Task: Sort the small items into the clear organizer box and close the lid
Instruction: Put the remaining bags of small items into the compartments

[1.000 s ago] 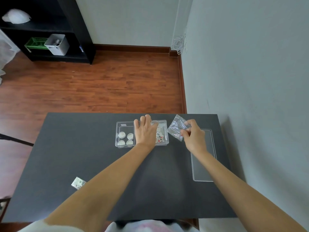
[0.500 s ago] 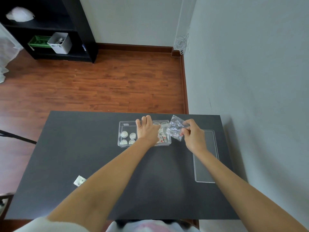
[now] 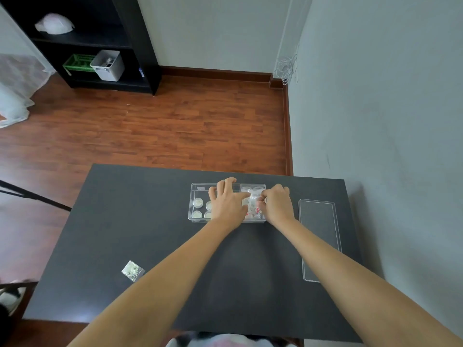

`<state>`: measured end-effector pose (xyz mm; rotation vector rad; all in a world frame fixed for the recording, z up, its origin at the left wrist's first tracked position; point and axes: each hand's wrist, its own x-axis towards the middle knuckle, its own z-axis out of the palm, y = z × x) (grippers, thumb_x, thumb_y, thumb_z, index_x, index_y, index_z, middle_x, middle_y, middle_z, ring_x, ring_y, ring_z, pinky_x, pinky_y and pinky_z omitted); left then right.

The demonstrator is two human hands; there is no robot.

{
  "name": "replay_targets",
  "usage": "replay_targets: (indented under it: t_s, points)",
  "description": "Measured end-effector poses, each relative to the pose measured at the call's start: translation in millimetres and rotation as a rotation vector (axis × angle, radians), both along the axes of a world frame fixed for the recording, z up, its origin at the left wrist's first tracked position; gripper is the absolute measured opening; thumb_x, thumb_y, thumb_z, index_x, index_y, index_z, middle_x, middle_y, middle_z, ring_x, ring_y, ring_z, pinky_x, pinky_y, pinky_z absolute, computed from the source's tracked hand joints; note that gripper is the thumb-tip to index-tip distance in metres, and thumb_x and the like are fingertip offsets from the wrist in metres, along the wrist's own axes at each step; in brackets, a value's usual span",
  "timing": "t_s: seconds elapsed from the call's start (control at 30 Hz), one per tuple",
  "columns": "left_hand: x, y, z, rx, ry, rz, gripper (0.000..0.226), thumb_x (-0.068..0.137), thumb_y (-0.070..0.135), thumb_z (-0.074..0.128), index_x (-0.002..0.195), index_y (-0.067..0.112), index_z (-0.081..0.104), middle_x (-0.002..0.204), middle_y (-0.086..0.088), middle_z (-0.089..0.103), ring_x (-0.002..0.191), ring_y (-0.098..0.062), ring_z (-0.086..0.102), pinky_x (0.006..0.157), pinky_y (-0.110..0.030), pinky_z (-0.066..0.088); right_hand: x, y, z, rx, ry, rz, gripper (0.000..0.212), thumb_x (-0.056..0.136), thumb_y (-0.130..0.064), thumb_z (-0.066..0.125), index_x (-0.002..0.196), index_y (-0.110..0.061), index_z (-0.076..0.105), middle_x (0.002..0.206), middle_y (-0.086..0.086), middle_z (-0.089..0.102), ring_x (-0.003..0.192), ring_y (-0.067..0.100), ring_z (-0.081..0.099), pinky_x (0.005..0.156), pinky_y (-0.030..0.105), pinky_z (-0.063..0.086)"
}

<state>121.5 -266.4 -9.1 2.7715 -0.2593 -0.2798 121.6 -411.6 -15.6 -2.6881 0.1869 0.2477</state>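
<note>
Right hand [image 3: 276, 206] curled, fingertips pinching a small clear bag [image 3: 253, 199] and pressing it into the right-hand compartment of the clear organizer box [image 3: 200, 189]. Left hand [image 3: 229, 202] lies flat and spread over the middle of the box, thumb touching the same bag, grasping nothing and apparently steadying the box. The box sits near the far edge of the dark table [image 3: 125, 221], its long axis running left to right across the view. Round white pieces [image 3: 198, 202] fill the left-hand compartment; red-and-white bits show beneath the bag at right. What lies in the middle, under the left hand, cannot be told. The lid [image 3: 319, 234] lies flat on the table, well apart to the right, its long axis running away from the person, crosswise to the box. One small glittery packet [image 3: 132, 270] lies unsorted near the table's front left. Judged progress: past halfway; this bag is nearly placed, one packet is left, and the lid must be turned and fitted.
</note>
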Motion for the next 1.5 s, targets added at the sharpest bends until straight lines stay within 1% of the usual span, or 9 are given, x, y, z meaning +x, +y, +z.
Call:
replay_targets:
  t_s: [0.2, 0.33, 0.47, 0.67, 0.8, 0.9, 1.07, 1.33, 1.5]
  points:
    - [-3, -7, -10, 0.132, 0.008, -0.041, 0.030, 0.089, 0.029, 0.055, 0.117, 0.030, 0.066, 0.157, -0.012, 0.014, 0.143, -0.031, 0.009, 0.114, -0.052, 0.007, -5, 3, -7, 0.039, -0.093, 0.001, 0.042, 0.078, 0.004, 0.065, 0.112, -0.016, 0.052, 0.110, 0.009, 0.052, 0.100, 0.028, 0.050, 0.071, 0.038, 0.053]
    - [-4, -6, -14, 0.146, 0.003, -0.069, 0.031, 0.092, 0.031, 0.052, 0.121, 0.027, 0.062, 0.158, -0.013, 0.012, 0.145, -0.031, 0.006, 0.114, -0.054, 0.005, -8, 0, -11, 0.059, -0.066, 0.026, 0.020, 0.088, -0.004, 0.057, 0.105, -0.011, 0.066, 0.112, 0.008, 0.054, 0.102, 0.027, 0.051, 0.074, 0.040, 0.053]
    - [-11, 5, -9, 0.011, -0.021, -0.074, 0.035, 0.096, 0.029, 0.045, 0.130, 0.030, 0.055, 0.159, -0.009, 0.016, 0.145, -0.027, 0.011, 0.114, -0.053, 0.006, -14, -2, -12, 0.088, -0.106, 0.059, 0.022, 0.093, -0.008, 0.054, 0.112, -0.008, 0.065, 0.118, 0.010, 0.052, 0.110, 0.028, 0.050, 0.080, 0.041, 0.054]
    - [-39, 68, 8, -0.281, -0.157, 0.125, 0.034, 0.096, 0.023, 0.050, 0.129, 0.028, 0.056, 0.142, 0.000, 0.043, 0.127, -0.020, 0.043, 0.111, -0.039, 0.024, -32, 9, -13, 0.055, -0.201, 0.138, 0.048, 0.099, -0.027, 0.045, 0.142, -0.006, 0.036, 0.152, 0.018, 0.030, 0.140, 0.033, 0.029, 0.110, 0.044, 0.037]
    - [-76, 134, 3, -0.326, -0.165, 0.327, 0.034, 0.093, 0.018, 0.056, 0.127, 0.023, 0.058, 0.133, 0.001, 0.050, 0.122, -0.021, 0.046, 0.104, -0.037, 0.036, -42, 18, -22, 0.007, -0.113, 0.155, 0.073, 0.097, -0.046, 0.035, 0.150, -0.002, 0.010, 0.161, 0.018, 0.005, 0.149, 0.030, 0.006, 0.118, 0.046, 0.025]
    - [-110, 182, -11, -0.231, -0.078, 0.455, 0.041, 0.091, 0.016, 0.059, 0.132, 0.019, 0.055, 0.137, -0.001, 0.047, 0.126, -0.025, 0.044, 0.103, -0.040, 0.041, -44, 23, -27, -0.018, -0.058, 0.135, 0.084, 0.092, -0.055, 0.023, 0.151, -0.001, -0.002, 0.161, 0.017, -0.006, 0.149, 0.029, -0.002, 0.121, 0.046, 0.016]
    - [-151, 231, -34, -0.088, 0.207, 0.561, 0.062, 0.091, 0.026, 0.061, 0.147, 0.022, 0.034, 0.151, -0.003, 0.028, 0.137, -0.027, 0.029, 0.110, -0.045, 0.037, -43, 26, -28, -0.055, -0.026, 0.121, 0.088, 0.088, -0.060, 0.016, 0.151, -0.002, -0.005, 0.161, 0.017, -0.009, 0.149, 0.029, -0.004, 0.121, 0.046, 0.013]
    - [-149, 237, -37, -0.188, 0.262, 0.570, 0.056, 0.089, 0.015, 0.066, 0.140, 0.015, 0.042, 0.131, -0.008, 0.041, 0.120, -0.028, 0.045, 0.104, -0.036, 0.041, -41, 25, -29, -0.099, 0.005, 0.131, 0.089, 0.087, -0.062, 0.012, 0.151, -0.003, -0.004, 0.161, 0.015, -0.011, 0.149, 0.027, -0.005, 0.121, 0.045, 0.012]
    - [-141, 243, -34, -0.031, 0.294, 0.522, 0.046, 0.084, 0.022, 0.065, 0.126, 0.017, 0.046, 0.119, -0.004, 0.052, 0.114, -0.026, 0.046, 0.089, -0.036, 0.047, -40, 26, -28, -0.101, 0.046, 0.125, 0.085, 0.091, -0.060, 0.016, 0.151, -0.005, -0.008, 0.160, 0.012, -0.016, 0.149, 0.024, -0.008, 0.122, 0.045, 0.009]
